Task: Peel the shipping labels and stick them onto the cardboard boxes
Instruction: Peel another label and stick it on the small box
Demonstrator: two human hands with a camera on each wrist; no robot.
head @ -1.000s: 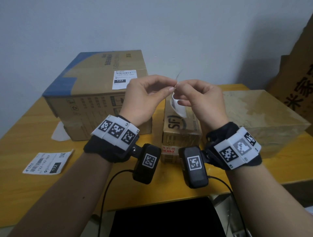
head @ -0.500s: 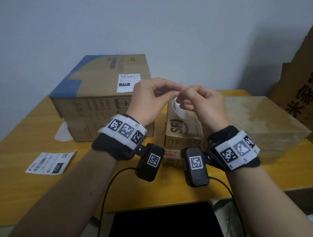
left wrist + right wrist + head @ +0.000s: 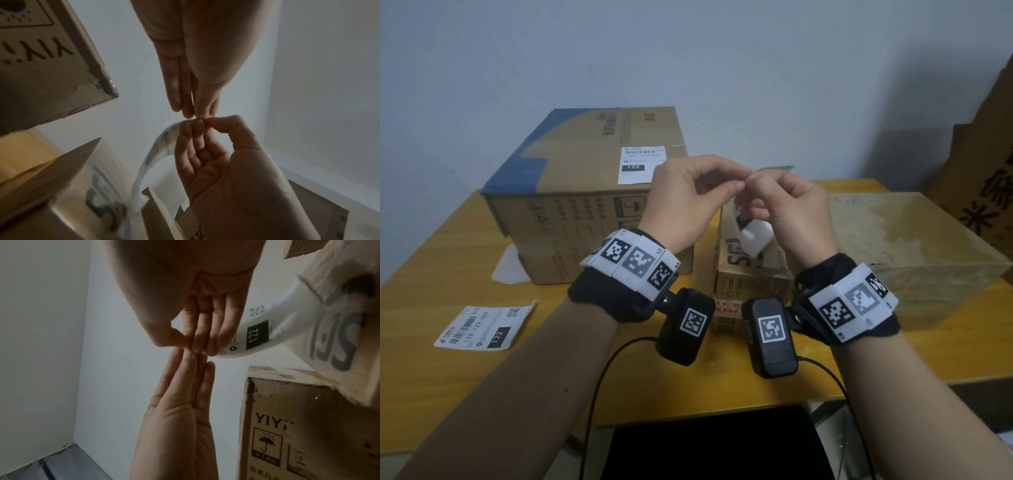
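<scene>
One white printed label [image 3: 640, 164] already sits on your big blue-edged cardboard box [image 3: 592, 185]. Your left hand [image 3: 688, 202] and right hand [image 3: 794, 209] pinch a second curling white label [image 3: 751, 233] above the narrow brown carton [image 3: 750, 270] (another waits on the table).

Head view bright — wrist views dim, soft.

Big brown matt cardboard box [image 3: 585, 192] | glossy tape-wrapped cardboard box [image 3: 914, 246] | smooth yellow wooden table [image 3: 448, 294] | curling white paper label [image 3: 751, 236]
</scene>
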